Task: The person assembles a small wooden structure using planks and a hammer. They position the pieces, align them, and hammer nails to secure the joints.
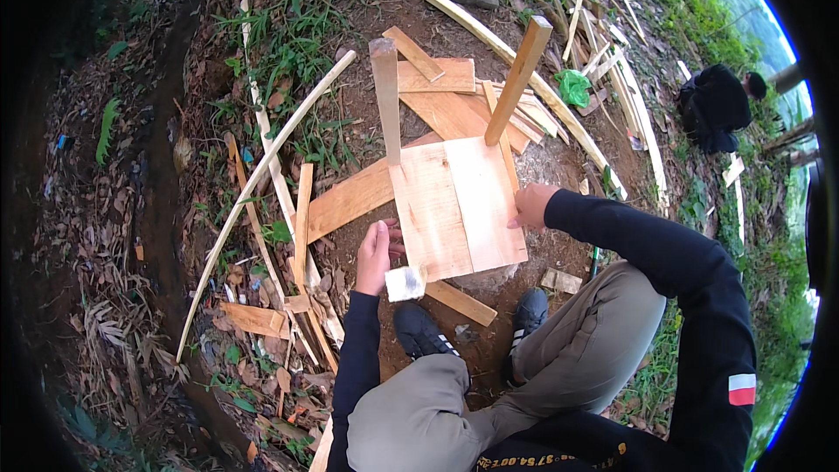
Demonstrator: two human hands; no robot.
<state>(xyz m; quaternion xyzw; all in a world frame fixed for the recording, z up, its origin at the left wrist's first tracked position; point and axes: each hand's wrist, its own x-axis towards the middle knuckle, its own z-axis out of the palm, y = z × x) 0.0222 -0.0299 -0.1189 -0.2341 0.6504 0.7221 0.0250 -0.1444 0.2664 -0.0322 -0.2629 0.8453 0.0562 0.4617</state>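
Observation:
A small wooden stool (461, 197) stands before me with its legs up, its flat panel made of two boards side by side. Two square legs rise from the far corners: the left leg (384, 100) and the right leg (520, 79). At the near left corner, the pale square end of a block or leg (405, 283) faces me. My left hand (376, 255) is beside that corner, fingers loosely curved and apart by the panel's left edge; any contact there is unclear. My right hand (530, 207) is closed on the panel's right edge, its fingertips partly hidden.
Several loose boards (350, 201) lie beyond and under the stool. Long pale strips (253, 183) cross the ground at left, and another strip (472, 26) curves at right. A green plastic bag (572, 87) lies beyond. Another person in black (717, 109) is at far right.

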